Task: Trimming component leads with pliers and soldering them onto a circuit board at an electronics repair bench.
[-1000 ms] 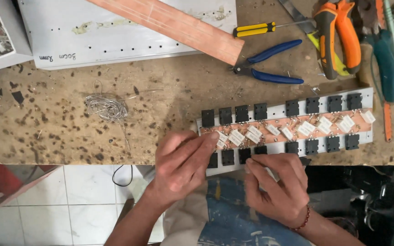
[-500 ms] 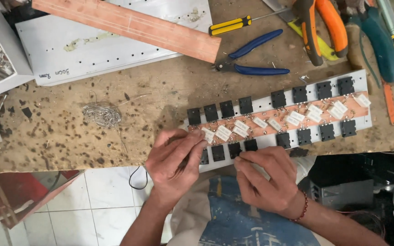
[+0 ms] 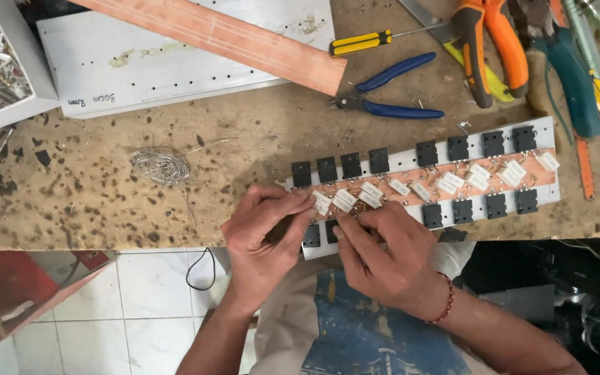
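A long white panel (image 3: 411, 156) lies across the near edge of the workbench, with two rows of black square components and a copper strip (image 3: 522, 182) carrying several white block resistors between them. My left hand (image 3: 265, 232) pinches the panel's left end, fingertips beside a white resistor (image 3: 345, 200). My right hand (image 3: 383, 253) rests over the near row just right of it, its fingertips on the strip near the same resistors. What the fingers pinch is hidden.
A copper-clad strip (image 3: 223, 38) lies on a white sheet (image 3: 175, 69) at the back. Blue pliers (image 3: 390, 97), a yellow-handled screwdriver (image 3: 362, 43), orange cutters (image 3: 494, 48) and teal-handled tools (image 3: 574, 76) sit at the back right. A wire tangle (image 3: 160, 167) lies left of the panel.
Both hands have stayed at the panel's left end, drawing a little closer together over the strip. The view has shifted slightly.
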